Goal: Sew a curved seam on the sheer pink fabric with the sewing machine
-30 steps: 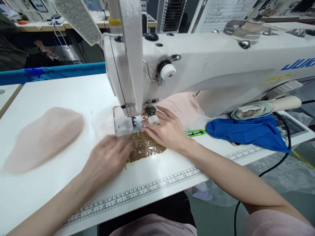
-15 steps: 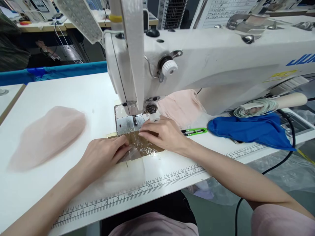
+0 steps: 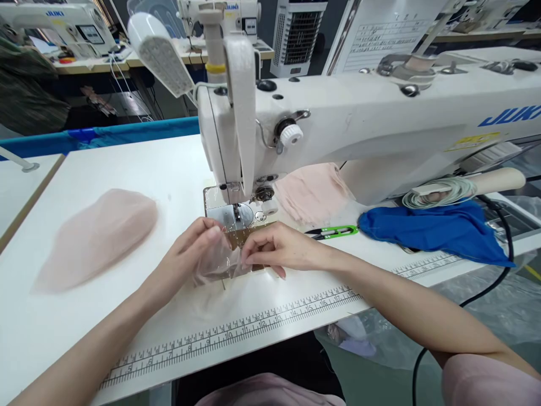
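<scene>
Just in front of the needle area of a white sewing machine (image 3: 363, 107), a piece of thin sheer fabric (image 3: 216, 262) is stretched between my hands. My left hand (image 3: 190, 248) pinches its upper left part between thumb and fingers. With curled fingers, my right hand (image 3: 274, 248) pinches the fabric's right side. Under the fabric lies a brown, shiny taped patch (image 3: 239, 237) beside the metal needle plate (image 3: 222, 217). The presser foot (image 3: 237, 214) stands just beyond my fingers.
A sheer pink fabric piece (image 3: 101, 237) lies at left, a folded pink stack (image 3: 313, 192) behind my right hand. Green thread snips (image 3: 338, 232), a blue cloth (image 3: 435, 228) and a coiled cord (image 3: 439, 189) sit at right. A printed ruler (image 3: 236, 338) runs along the front edge.
My hands have drawn back from the needle plate, lifting the sheer fabric between them. The right fingers have curled in. The whole view has shifted slightly.
</scene>
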{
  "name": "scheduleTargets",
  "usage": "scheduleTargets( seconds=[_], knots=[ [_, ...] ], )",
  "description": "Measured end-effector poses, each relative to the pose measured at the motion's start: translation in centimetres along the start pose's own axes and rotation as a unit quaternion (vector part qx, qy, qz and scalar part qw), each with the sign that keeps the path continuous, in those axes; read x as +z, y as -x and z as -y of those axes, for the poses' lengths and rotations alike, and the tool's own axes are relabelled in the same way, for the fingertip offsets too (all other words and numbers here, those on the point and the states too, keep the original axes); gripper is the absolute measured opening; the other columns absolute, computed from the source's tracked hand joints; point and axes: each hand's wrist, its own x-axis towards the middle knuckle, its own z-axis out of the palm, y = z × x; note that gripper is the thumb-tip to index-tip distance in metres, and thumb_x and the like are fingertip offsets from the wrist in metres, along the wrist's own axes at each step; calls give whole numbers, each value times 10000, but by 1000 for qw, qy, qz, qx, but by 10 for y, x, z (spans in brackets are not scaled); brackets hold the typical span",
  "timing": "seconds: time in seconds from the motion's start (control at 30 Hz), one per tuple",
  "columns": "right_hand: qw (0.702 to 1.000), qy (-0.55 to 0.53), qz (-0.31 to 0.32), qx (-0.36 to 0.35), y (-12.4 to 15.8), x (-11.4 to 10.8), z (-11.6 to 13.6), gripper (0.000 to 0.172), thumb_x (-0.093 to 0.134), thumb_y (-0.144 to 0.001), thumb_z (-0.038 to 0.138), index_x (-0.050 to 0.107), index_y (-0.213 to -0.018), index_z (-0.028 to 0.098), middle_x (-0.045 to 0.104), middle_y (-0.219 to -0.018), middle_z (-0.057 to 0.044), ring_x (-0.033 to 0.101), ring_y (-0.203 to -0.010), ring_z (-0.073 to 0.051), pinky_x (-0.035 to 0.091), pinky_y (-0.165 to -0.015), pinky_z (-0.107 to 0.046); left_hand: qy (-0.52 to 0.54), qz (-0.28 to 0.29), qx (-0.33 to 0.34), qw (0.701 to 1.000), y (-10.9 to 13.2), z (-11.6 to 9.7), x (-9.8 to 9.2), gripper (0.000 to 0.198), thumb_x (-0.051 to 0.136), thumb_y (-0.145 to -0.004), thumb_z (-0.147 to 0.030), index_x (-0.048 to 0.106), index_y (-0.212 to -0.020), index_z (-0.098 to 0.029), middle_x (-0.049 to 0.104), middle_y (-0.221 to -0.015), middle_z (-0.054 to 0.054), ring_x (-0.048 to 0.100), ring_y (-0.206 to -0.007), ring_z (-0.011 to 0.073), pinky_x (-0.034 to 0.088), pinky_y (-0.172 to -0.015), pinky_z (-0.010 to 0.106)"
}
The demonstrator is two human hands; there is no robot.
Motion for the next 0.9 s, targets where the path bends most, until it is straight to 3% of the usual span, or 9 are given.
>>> scheduleTargets(
  seconds=[0.07,0.13,0.23,0.33,0.5,0.6,0.8,0.9],
  knots=[
    [999,-44,-6,-3,-2,2,-3,95,595,-881,191,682,-899,158,731,-842,-2,590,-459,-24,464,-470,-151,32,63,-25,997,-1,2,0,327,578,-850,-528,555,-1015,-247,660,-948,37,642,-708,169,513,-518,253],
    [997,-71,-30,-5,-3,3,-3,73,608,-874,193,668,-872,151,705,-769,10,652,-537,-52,490,-496,-147,20,92,-38,995,-3,6,-1,369,717,-743,-485,594,-999,-249,667,-905,19,626,-703,167,494,-510,235],
    [992,-96,-80,9,-5,4,-2,90,686,-828,226,654,-820,142,651,-626,39,655,-526,-69,499,-478,-144,5,72,-59,996,-5,11,0,313,685,-766,-502,645,-900,-223,632,-722,-7,552,-576,126,431,-454,209],
    [985,-128,-111,27,-6,5,0,201,772,-753,291,649,-788,136,632,-542,45,656,-501,-88,517,-466,-154,18,34,-70,997,-5,10,1,331,621,-799,-527,672,-837,-202,618,-663,-3,520,-521,115,413,-429,209],
    [971,-204,-123,1,-9,7,-7,207,780,-738,288,641,-790,144,704,-707,6,731,-706,-132,614,-669,-240,-5,8,-32,999,-3,7,5,313,594,-825,-500,674,-869,-201,627,-667,-2,513,-518,116,427,-452,222],
    [973,-190,-126,-23,-10,9,-11,170,772,-745,274,680,-820,153,706,-745,11,719,-725,-118,612,-722,-257,-4,4,-13,1000,-3,8,8,283,609,-826,-493,675,-864,-220,643,-702,-1,564,-581,136,477,-516,241],
    [973,-172,-152,-21,-9,13,-8,214,796,-725,327,699,-791,149,651,-597,41,645,-509,-83,535,-500,-177,-15,-18,-18,1000,-3,10,12,288,677,-782,-510,674,-845,-228,657,-750,-3,572,-607,138,475,-537,243],
    [971,-183,-155,-18,-8,14,-7,217,798,-725,328,688,-787,150,640,-579,48,632,-468,-80,506,-451,-163,-6,1,-32,999,-3,7,11,316,644,-805,-533,682,-849,-223,647,-735,-3,568,-600,132,464,-530,238]
  ],
)
